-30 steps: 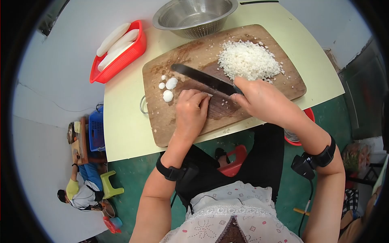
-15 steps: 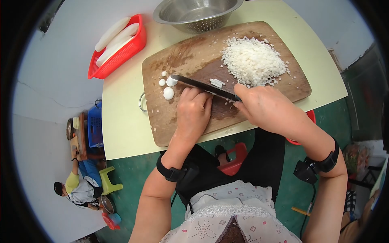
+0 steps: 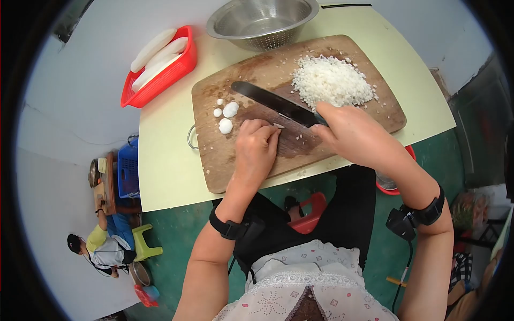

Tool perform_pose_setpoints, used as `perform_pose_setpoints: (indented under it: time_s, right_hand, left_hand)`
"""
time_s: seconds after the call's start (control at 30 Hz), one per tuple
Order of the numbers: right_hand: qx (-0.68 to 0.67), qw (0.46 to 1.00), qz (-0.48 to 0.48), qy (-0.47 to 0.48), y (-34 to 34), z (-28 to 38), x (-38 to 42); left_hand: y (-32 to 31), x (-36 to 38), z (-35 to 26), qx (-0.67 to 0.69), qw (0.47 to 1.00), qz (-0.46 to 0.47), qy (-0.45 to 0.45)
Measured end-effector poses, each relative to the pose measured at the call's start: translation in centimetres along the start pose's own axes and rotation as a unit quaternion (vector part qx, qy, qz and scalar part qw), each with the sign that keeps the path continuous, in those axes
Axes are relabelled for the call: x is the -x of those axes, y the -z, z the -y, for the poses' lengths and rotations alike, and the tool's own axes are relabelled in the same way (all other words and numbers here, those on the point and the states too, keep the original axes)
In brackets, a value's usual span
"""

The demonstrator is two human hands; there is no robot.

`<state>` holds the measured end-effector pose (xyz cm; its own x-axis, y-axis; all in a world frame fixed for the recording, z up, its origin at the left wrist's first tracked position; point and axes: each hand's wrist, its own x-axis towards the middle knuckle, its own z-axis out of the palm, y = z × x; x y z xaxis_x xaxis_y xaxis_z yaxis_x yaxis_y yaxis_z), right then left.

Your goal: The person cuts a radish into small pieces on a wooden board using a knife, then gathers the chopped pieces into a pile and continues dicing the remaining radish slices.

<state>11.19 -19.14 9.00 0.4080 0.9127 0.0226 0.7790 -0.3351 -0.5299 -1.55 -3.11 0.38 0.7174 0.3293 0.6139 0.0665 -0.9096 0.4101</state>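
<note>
A wooden cutting board (image 3: 257, 69) lies on a pale yellow table. My right hand (image 3: 353, 134) grips the handle of a large knife (image 3: 273, 101), its blade raised and angled across the board. My left hand (image 3: 256, 150) rests curled on the board, pressing down a small white piece hidden under the fingers; only a sliver shows at the fingertips. A heap of finely chopped white bits (image 3: 332, 80) sits at the board's far right. Three small white round slices (image 3: 227, 115) lie left of my left hand.
A red basket (image 3: 179, 72) with long white peeled roots stands far left on the table. A steel colander (image 3: 262, 21) sits behind the board. Below the table are a red stool (image 3: 310, 214) and green floor. Another person (image 3: 101, 251) crouches at lower left.
The knife blade came down against my left fingertips half a second ago, then lifted and swung away to the far side. The cut slivers beside the blade are gone from view.
</note>
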Motion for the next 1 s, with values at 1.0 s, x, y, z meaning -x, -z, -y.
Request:
perform_pose_setpoints:
  time_s: [1.0]
  right_hand:
    - [0.318, 0.897, -0.233, 0.201, -4.5, -1.8, 3.4]
  left_hand:
    - [5.3, -8.0, 0.8, 0.030, 0.950, 0.310, -0.017]
